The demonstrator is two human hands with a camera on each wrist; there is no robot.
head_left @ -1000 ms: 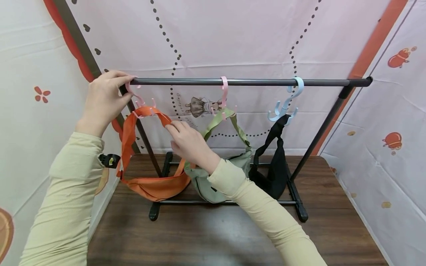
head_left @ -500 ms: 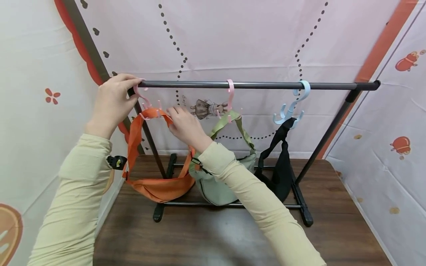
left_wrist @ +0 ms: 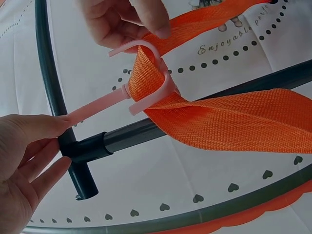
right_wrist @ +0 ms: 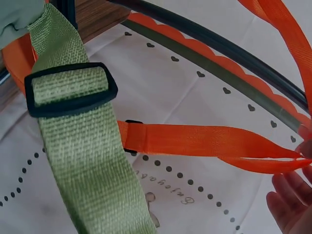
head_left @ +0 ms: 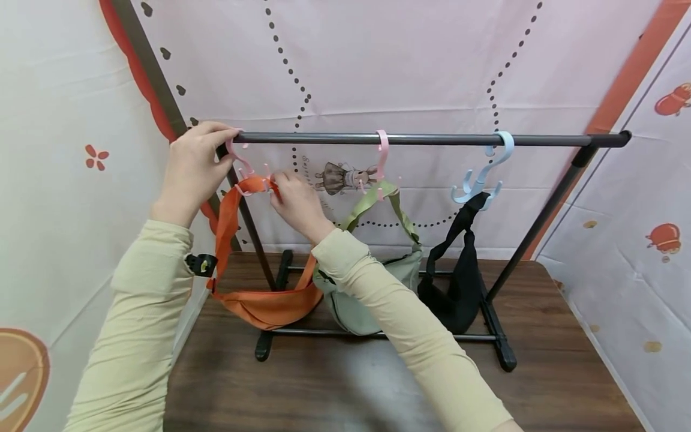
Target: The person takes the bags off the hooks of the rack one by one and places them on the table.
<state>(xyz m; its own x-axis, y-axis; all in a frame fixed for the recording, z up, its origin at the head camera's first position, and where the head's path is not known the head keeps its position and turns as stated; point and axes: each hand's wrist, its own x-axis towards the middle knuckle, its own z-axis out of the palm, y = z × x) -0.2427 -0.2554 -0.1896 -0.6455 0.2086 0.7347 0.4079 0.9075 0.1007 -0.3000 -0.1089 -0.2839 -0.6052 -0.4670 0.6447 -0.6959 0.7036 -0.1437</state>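
Coarse-woven orange strap point(left_wrist: 229, 122) on smooth pink plastic hook point(left_wrist: 146, 92), right hand point(head_left: 294, 201) pinching.

Both arms wear long pale yellow-green sleeves point(head_left: 135, 336) (soft, slightly creased).

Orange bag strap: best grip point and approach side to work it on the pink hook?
Probably pinch the orange strap flat, right beside the pink hook, coming from the rack's middle as the right hand does. The webbing bunches in the prongs there, the left hand steadies the hook's stem, and the bag's weight hangs below.
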